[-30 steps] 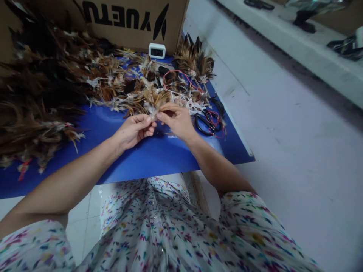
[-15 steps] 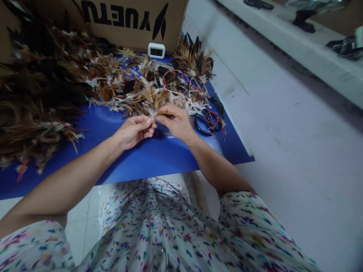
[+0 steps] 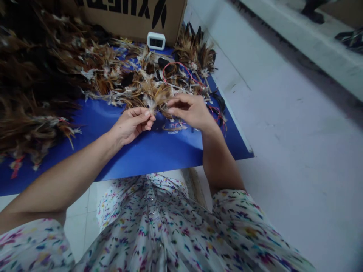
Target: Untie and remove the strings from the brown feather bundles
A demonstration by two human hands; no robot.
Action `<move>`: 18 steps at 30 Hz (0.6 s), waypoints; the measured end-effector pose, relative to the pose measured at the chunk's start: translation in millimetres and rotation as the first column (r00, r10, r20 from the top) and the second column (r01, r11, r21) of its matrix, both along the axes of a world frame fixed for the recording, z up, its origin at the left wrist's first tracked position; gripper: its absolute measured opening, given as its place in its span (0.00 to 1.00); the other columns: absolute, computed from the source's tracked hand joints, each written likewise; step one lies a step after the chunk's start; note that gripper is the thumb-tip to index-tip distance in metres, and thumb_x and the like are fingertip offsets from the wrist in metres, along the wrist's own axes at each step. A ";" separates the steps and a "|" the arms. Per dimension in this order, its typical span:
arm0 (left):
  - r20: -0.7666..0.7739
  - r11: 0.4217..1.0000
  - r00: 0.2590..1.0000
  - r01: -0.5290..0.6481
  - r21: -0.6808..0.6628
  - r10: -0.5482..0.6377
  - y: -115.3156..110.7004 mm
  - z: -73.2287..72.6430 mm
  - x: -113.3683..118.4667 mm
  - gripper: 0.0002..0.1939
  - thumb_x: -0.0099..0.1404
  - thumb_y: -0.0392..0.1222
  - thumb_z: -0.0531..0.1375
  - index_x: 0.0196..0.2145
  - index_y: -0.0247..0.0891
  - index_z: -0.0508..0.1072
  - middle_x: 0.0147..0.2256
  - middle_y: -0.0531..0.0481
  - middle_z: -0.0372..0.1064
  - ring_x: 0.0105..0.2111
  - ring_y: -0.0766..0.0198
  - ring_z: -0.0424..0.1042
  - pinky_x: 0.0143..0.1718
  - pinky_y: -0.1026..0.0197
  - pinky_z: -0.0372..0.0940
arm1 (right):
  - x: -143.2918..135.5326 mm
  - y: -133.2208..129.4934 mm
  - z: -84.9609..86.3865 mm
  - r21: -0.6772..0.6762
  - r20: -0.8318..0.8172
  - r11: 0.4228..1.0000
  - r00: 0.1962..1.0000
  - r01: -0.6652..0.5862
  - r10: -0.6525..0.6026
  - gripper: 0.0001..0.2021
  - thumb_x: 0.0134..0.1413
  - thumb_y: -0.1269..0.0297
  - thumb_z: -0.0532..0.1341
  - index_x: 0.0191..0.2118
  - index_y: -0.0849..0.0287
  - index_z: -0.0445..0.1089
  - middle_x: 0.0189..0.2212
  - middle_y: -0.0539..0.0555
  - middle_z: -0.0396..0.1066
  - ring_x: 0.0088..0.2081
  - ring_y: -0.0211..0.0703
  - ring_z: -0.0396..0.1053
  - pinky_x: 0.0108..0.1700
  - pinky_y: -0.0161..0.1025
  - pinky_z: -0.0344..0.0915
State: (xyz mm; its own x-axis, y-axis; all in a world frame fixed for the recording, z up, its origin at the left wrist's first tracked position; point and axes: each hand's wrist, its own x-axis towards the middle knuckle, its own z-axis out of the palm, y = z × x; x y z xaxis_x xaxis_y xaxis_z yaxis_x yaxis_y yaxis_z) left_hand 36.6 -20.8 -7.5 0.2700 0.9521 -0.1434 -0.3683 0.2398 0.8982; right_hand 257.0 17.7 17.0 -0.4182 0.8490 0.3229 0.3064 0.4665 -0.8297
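Observation:
My left hand (image 3: 133, 124) pinches the pale, fluffy base of a small feather bunch (image 3: 151, 104) above the blue table (image 3: 147, 155). Just to its right is my right hand (image 3: 191, 110), its thumb and fingertips slightly apart, with nothing clearly seen between them. Behind both hands lie many loose brown and white feathers (image 3: 104, 81). A red string loop (image 3: 178, 63) rests on them. More red string (image 3: 217, 113) lies right of my right hand, which hides most of the black-handled scissors.
Darker feather bundles (image 3: 36, 113) cover the table's left side. A cardboard box (image 3: 124, 24) stands at the back, with a small white digital clock (image 3: 156, 41) before it. An upright feather bundle (image 3: 194, 49) is near the wall (image 3: 283, 151) on the right.
My right hand has moved right, away from the bunch, and its fingers have parted. My left hand keeps its pinch. The view has shifted slightly.

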 end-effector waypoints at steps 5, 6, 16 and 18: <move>-0.060 0.998 0.996 -0.064 0.008 0.065 1.7 0.9 -0.1 0.11 0.58 0.40 0.71 0.25 0.33 0.75 0.22 0.52 0.70 0.19 0.74 0.67 0.22 0.71 0.66 | 20.5 2.8 2.6 -0.054 0.350 0.993 0.929 -0.107 0.120 0.03 0.47 0.66 0.67 0.30 0.60 0.78 0.25 0.49 0.74 0.28 0.37 0.66 0.35 0.37 0.60; -0.068 0.997 0.995 -0.072 0.008 0.072 1.8 1.6 0.3 0.11 0.58 0.40 0.71 0.25 0.33 0.75 0.21 0.52 0.70 0.19 0.74 0.67 0.22 0.71 0.66 | 21.4 2.2 2.7 -0.088 0.401 0.988 0.903 -0.128 0.152 0.03 0.47 0.67 0.67 0.30 0.60 0.78 0.24 0.49 0.73 0.28 0.36 0.66 0.35 0.36 0.59; -0.027 0.996 0.996 -0.083 0.025 0.084 3.2 -0.3 -1.1 0.12 0.56 0.40 0.72 0.25 0.33 0.74 0.25 0.50 0.73 0.20 0.74 0.68 0.22 0.70 0.66 | 33.9 -1.3 8.5 -0.021 0.648 0.999 0.760 -0.049 0.050 0.03 0.43 0.70 0.70 0.28 0.58 0.77 0.20 0.45 0.69 0.25 0.34 0.64 0.33 0.35 0.56; -0.039 0.996 0.995 -0.088 0.018 0.089 3.1 0.5 -0.8 0.13 0.56 0.41 0.73 0.25 0.33 0.74 0.25 0.50 0.73 0.20 0.74 0.67 0.21 0.70 0.65 | 34.1 -1.6 7.9 -0.002 0.690 1.000 0.723 -0.024 0.019 0.04 0.41 0.72 0.70 0.27 0.57 0.77 0.20 0.45 0.69 0.25 0.34 0.64 0.32 0.35 0.55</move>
